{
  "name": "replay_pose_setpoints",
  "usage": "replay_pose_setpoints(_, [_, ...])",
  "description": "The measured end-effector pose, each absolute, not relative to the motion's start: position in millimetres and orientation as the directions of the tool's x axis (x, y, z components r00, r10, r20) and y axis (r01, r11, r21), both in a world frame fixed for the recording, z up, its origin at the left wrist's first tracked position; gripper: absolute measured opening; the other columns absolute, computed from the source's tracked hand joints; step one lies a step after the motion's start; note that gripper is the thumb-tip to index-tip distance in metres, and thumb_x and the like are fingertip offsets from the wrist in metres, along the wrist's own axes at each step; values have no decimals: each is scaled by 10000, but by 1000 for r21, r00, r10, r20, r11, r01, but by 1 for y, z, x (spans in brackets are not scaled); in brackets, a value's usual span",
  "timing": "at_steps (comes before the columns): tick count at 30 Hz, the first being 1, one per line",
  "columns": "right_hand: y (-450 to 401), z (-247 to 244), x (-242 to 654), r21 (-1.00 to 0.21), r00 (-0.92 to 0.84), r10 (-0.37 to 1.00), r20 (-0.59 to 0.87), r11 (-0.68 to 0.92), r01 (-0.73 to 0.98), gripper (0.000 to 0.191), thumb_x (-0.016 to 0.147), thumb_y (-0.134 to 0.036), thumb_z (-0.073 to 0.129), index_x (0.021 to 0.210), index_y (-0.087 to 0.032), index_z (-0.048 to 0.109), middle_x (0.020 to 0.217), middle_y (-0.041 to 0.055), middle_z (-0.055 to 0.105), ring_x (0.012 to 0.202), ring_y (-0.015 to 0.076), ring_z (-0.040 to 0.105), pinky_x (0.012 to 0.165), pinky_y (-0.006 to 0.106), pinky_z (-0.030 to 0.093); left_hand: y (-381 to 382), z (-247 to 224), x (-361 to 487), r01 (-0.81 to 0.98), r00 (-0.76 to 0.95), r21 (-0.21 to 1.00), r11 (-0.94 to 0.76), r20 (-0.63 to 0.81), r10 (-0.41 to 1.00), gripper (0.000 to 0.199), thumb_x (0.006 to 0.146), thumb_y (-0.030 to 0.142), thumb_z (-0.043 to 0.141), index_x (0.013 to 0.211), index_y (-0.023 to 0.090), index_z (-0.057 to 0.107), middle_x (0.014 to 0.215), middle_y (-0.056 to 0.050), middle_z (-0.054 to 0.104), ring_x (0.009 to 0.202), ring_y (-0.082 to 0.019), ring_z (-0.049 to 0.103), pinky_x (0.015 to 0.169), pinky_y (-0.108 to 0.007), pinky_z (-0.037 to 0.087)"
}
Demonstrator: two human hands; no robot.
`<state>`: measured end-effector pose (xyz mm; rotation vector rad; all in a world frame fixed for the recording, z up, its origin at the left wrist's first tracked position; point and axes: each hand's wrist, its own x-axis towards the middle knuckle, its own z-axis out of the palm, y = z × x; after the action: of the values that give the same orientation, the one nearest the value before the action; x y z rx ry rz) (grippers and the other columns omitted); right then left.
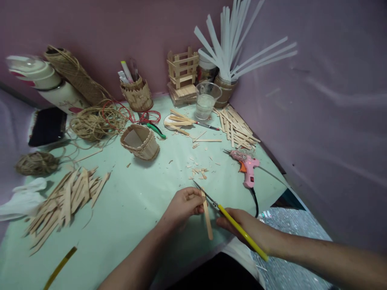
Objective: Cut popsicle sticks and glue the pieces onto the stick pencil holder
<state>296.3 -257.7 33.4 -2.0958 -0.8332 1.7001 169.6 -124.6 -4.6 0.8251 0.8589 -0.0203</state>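
My left hand [188, 203] pinches a wooden craft stick [208, 221] near its upper end, over the front of the table. In my right hand [242, 225] is a pair of yellow-handled snips [238, 227], its metal blades crossing the stick's upper end beside my left fingertips. How far apart the blades are is hard to make out. Small wood clippings [199, 173] lie just beyond the blade tips. A small pot [148, 149] covered with cut sticks stands to the left of them. The lower part of the snips' handles partly hides my right palm and fingers.
A pink glue gun [249, 167] with a cord lies at the right. Craft sticks are piled at right [236, 127] and left [66, 197]. At the back stand a plastic cup [205, 105] of clear liquid, a pen holder [138, 96] and a stick crate [183, 68]. Twine [93, 123] lies left.
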Motion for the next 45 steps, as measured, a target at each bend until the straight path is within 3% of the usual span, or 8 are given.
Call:
replay_pose_setpoints(9, [-263, 40, 298, -561, 172, 619, -766, -775, 290, 427, 832, -613, 502, 789, -190, 543, 730, 18, 584, 674, 152, 507, 579, 244, 379, -125, -4, 168, 374, 714, 664, 648, -651, 256, 189, 636, 271, 719, 719, 134, 618, 571, 10, 555, 522, -79, 503, 558, -224, 403])
replay_pose_setpoints(20, [-264, 34, 294, -554, 176, 593, -786, -801, 226, 455, 830, -621, 486, 729, -180, 533, 636, -1, 498, 568, 114, 417, 477, 226, 303, -127, -6, 170, 373, 712, 659, 653, -655, 254, 135, 651, 230, 681, 708, 126, 618, 571, 8, 544, 517, -68, 484, 541, -210, 378])
replay_pose_setpoints(34, [-269, 38, 294, -641, 215, 665, -716, -747, 178, 456, 876, -618, 428, 715, -194, 462, 551, -48, 394, 502, 94, 361, 471, 232, 279, -126, -5, 168, 367, 730, 695, 618, -627, 272, 165, 667, 255, 674, 736, 133, 587, 559, 20, 534, 509, -75, 473, 537, -216, 361])
replay_pose_setpoints(37, [-266, 35, 298, -785, 229, 766, -601, -619, 11, 485, 854, -674, 429, 711, -211, 409, 529, -72, 339, 455, 76, 294, 428, 217, 234, -123, -2, 168, 304, 734, 747, 591, -579, 355, 133, 695, 235, 650, 758, 139, 583, 570, 33, 518, 520, -67, 444, 528, -200, 338])
replay_pose_setpoints(40, [-248, 31, 301, -926, 323, 874, -362, -299, -229, 523, 813, -729, 438, 687, -229, 347, 533, -88, 292, 423, 64, 222, 395, 202, 206, -118, 2, 168, 176, 689, 795, 581, -521, 504, 117, 737, 228, 626, 818, 161, 575, 658, 35, 526, 588, -65, 455, 565, -183, 356])
replay_pose_setpoints(43, [-216, 35, 306, -938, 544, 828, -136, 70, -340, 565, 735, -785, 485, 699, -247, 316, 525, -110, 221, 398, 57, 129, 371, 188, 179, -112, 5, 167, 68, 635, 837, 543, -457, 623, 118, 788, 266, 604, 859, 187, 554, 699, 42, 504, 627, -70, 462, 605, -183, 394])
replay_pose_setpoints(45, [-192, 41, 309, -925, 694, 720, 5, 267, -270, 587, 697, -818, 482, 709, -256, 313, 506, -119, 191, 388, 59, 102, 367, 183, 171, -108, 5, 167, 20, 605, 850, 526, -429, 671, 140, 805, 303, 593, 873, 200, 527, 720, 41, 494, 640, -80, 481, 617, -202, 426])
